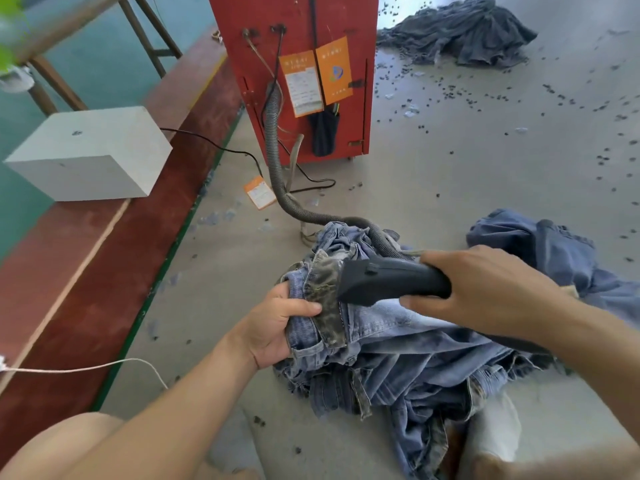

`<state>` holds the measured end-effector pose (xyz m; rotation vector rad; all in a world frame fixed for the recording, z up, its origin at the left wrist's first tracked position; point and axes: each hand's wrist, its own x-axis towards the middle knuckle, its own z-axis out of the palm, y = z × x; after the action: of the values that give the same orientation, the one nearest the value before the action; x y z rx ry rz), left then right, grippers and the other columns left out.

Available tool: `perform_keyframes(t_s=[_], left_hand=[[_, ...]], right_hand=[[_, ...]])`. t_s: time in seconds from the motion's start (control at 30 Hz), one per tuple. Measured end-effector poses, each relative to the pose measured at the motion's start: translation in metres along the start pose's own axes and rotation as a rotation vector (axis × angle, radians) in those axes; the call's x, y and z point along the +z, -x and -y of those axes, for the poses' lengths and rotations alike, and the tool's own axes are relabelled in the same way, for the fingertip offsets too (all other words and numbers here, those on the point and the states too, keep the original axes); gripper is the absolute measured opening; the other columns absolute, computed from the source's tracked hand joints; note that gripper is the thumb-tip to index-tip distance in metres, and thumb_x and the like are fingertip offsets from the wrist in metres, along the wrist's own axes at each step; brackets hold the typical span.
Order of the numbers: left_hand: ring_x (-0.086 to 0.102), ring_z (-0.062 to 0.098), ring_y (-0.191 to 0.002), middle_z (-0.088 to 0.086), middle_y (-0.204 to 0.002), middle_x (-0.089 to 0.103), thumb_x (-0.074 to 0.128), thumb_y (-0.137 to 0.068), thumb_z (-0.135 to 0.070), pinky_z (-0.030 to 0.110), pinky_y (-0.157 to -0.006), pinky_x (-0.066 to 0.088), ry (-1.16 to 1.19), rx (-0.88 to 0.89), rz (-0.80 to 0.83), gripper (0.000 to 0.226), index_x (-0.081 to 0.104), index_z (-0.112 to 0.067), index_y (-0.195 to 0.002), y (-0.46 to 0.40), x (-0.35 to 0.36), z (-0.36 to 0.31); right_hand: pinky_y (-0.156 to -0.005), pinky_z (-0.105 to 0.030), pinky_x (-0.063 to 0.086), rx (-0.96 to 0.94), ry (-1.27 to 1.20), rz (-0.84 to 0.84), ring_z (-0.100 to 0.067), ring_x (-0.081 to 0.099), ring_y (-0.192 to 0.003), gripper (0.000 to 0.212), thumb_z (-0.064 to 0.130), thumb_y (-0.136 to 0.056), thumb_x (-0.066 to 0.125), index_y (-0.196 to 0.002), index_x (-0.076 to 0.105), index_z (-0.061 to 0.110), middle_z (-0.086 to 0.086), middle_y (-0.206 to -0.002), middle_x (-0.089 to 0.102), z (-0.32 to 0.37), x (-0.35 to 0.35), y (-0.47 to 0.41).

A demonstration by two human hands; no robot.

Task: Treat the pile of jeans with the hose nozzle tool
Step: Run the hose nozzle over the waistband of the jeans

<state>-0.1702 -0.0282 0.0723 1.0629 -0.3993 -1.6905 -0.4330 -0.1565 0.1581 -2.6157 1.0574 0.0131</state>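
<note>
A pile of blue jeans [408, 358] lies on the grey floor at centre. My left hand [277, 327] grips a bunched waistband of the top pair, thumb over a stained dark strip. My right hand [485, 289] holds the black hose nozzle tool [388, 280] by its handle. The nozzle's wide mouth points left and sits against that stained strip. A ribbed grey hose [277, 161] runs from the nozzle over the pile and up to a red machine [349, 133].
More jeans [554, 247] lie at right and a dark heap [460, 32] at far right. Dark bits litter the floor. A white box [90, 157] sits on a red strip at left. A white cord [104, 367] crosses the floor. Orange tags hang on the machine.
</note>
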Motion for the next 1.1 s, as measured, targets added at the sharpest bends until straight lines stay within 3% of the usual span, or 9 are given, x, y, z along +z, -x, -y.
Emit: perform_keyframes(t_s=[0.17,0.37,0.57,0.73,0.8,0.87,0.97,1.03,1.1], left_hand=[[0.071,0.046,-0.106,0.033,-0.125,0.067,0.060,-0.080,0.012,0.051,-0.080,0.061,-0.014,-0.022,-0.023,0.057,0.051,0.009,-0.136,0.001,0.000,-0.001],[0.070,0.046,-0.108,0.032,-0.127,0.066,0.056,-0.083,0.014,0.051,-0.082,0.061,-0.037,-0.049,-0.018,0.055,0.052,0.004,-0.137,0.001,0.000,0.000],[0.070,0.046,-0.108,0.031,-0.125,0.067,0.058,-0.074,0.014,0.051,-0.082,0.061,-0.088,-0.083,-0.054,0.062,0.052,0.003,-0.135,0.001,-0.001,0.004],[0.071,0.047,-0.101,0.031,-0.112,0.068,0.043,-0.075,0.022,0.049,-0.075,0.062,-0.114,-0.067,-0.092,0.050,0.060,0.004,-0.119,-0.004,0.006,0.005],[0.069,0.049,-0.104,0.034,-0.114,0.066,0.038,-0.080,0.025,0.051,-0.076,0.061,-0.175,-0.060,-0.198,0.053,0.055,0.006,-0.126,-0.007,0.005,0.008],[0.068,0.048,-0.103,0.030,-0.113,0.064,0.050,-0.078,0.014,0.052,-0.080,0.059,-0.180,-0.065,-0.209,0.050,0.052,0.009,-0.127,-0.006,0.001,0.006],[0.072,0.036,-0.104,0.020,-0.118,0.072,0.085,-0.072,-0.032,0.049,-0.091,0.059,-0.215,-0.177,-0.144,0.054,0.070,-0.002,-0.115,-0.010,0.003,0.003],[0.074,0.034,-0.104,0.018,-0.115,0.075,0.097,-0.058,-0.053,0.049,-0.098,0.056,-0.307,-0.234,-0.386,0.082,0.071,-0.007,-0.121,-0.016,0.002,0.011],[0.067,0.031,-0.108,0.018,-0.124,0.065,0.097,-0.065,-0.039,0.042,-0.097,0.054,-0.400,-0.220,-0.702,0.103,0.042,0.002,-0.142,-0.022,-0.008,0.025]], right_hand=[[-0.055,-0.036,0.054,0.045,-0.077,-0.089,-0.005,0.056,-0.051,0.036,0.077,-0.081,0.052,-0.082,0.054,0.041,0.015,-0.063,0.062,-0.002,-0.002,-0.009],[-0.052,-0.031,0.050,-0.014,-0.028,0.001,-0.003,0.056,-0.051,0.045,0.087,-0.070,0.038,-0.084,0.053,0.047,0.046,-0.081,0.054,-0.001,-0.006,-0.006],[-0.052,-0.029,0.048,0.045,-0.179,-0.136,0.002,0.061,-0.061,0.041,0.082,-0.076,0.047,-0.082,0.058,0.042,0.036,-0.074,0.062,-0.012,-0.007,-0.013],[-0.049,-0.021,0.037,-0.058,-0.104,0.018,0.005,0.061,-0.061,0.038,0.088,-0.069,0.041,-0.090,0.052,0.058,0.041,-0.075,0.060,-0.014,-0.009,-0.011],[-0.050,-0.026,0.042,-0.048,-0.074,0.009,-0.003,0.059,-0.055,0.045,0.089,-0.070,0.041,-0.087,0.054,0.049,0.038,-0.078,0.060,-0.008,0.000,-0.013],[-0.052,-0.029,0.044,-0.002,-0.120,-0.059,-0.004,0.058,-0.056,0.047,0.086,-0.074,0.046,-0.079,0.055,0.040,0.035,-0.077,0.061,-0.005,0.003,-0.017],[-0.051,-0.028,0.044,0.072,-0.253,-0.164,0.003,0.061,-0.062,0.039,0.076,-0.079,0.056,-0.078,0.057,0.037,0.036,-0.074,0.062,-0.015,-0.005,-0.019],[-0.049,-0.029,0.042,0.093,-0.267,-0.200,0.002,0.061,-0.058,0.037,0.072,-0.080,0.059,-0.076,0.057,0.035,0.031,-0.068,0.062,-0.021,-0.010,-0.017],[-0.048,-0.027,0.038,0.097,-0.259,-0.189,0.002,0.060,-0.056,0.034,0.070,-0.080,0.060,-0.075,0.055,0.036,0.031,-0.065,0.061,-0.023,-0.010,-0.016]])
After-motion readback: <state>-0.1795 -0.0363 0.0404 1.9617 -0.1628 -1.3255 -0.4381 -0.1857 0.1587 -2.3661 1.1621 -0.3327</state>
